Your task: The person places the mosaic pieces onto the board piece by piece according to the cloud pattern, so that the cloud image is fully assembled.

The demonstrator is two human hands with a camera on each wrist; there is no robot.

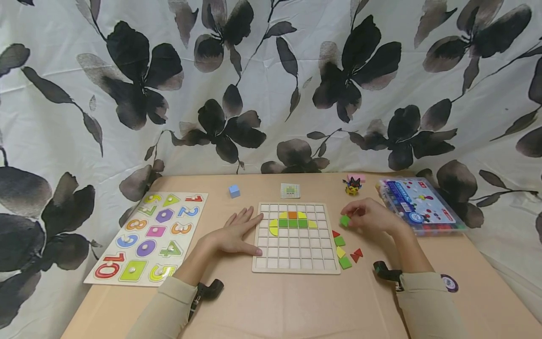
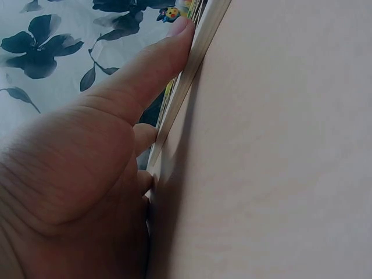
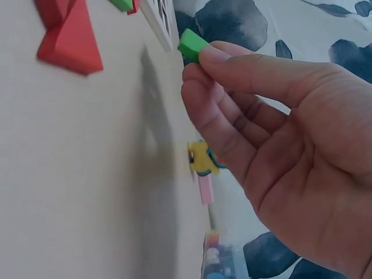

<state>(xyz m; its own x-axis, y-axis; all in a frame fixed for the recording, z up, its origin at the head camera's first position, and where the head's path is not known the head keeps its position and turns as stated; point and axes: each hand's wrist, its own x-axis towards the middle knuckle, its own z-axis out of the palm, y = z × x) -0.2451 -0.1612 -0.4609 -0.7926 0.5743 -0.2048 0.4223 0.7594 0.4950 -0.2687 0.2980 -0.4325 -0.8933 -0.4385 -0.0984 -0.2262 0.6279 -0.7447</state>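
A white grid board [image 1: 296, 259] lies mid-table, with a row of green squares [image 1: 293, 223], an orange square [image 1: 292, 215] and several yellow rounded pieces [image 1: 274, 231] in its upper left cells. My left hand [image 1: 228, 235] rests along the board's left edge, fingers extended and the thumb at its rim; the left wrist view shows the thumb [image 2: 168, 49] against that edge. Just beyond the board's right side, my right hand [image 1: 377, 217] pinches a green block [image 1: 345, 220] between thumb and fingertips. In the right wrist view this green block [image 3: 190, 46] is held above the table.
Beside the board's right edge lie green blocks [image 1: 345, 262], a yellow piece [image 1: 340, 252] and red triangles [image 1: 357, 255]. Behind are a pattern card [image 1: 290, 190], blue cube [image 1: 234, 190] and small figure [image 1: 352, 186]. A number board [image 1: 146, 240] lies left, a plastic case [image 1: 423, 205] right.
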